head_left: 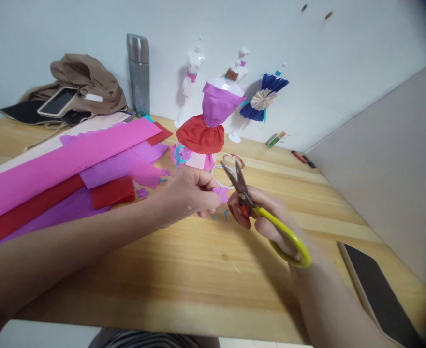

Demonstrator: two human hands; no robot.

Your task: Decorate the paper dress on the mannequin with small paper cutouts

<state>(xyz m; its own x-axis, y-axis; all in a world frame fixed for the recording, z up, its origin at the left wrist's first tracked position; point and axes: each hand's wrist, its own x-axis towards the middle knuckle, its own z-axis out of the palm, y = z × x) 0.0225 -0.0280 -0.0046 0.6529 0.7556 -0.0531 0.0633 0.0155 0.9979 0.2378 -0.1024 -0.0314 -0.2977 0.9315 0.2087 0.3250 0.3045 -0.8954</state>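
Observation:
Between the thumb and finger of my left hand [191, 195] is a small purple paper flower [220, 194]. My right hand [267, 217] grips scissors [285, 232] with a yellow handle, their blades slightly apart and pointing up beside the flower. Behind my hands stands a small dress-form figure [220, 104] in a purple top and red gathered skirt. A white tape roll [224, 177] lies just past the blades. More purple flowers [142, 193] rest on the table left of my left hand, near the forearm.
Pink, red and purple crepe paper sheets [67, 166] cover the table's left side. A brown cloth bag [85, 82], a phone [58, 101] and a flask [139, 75] stand behind. Other dress forms [264, 99] line the wall. Another phone [375, 290] lies at right.

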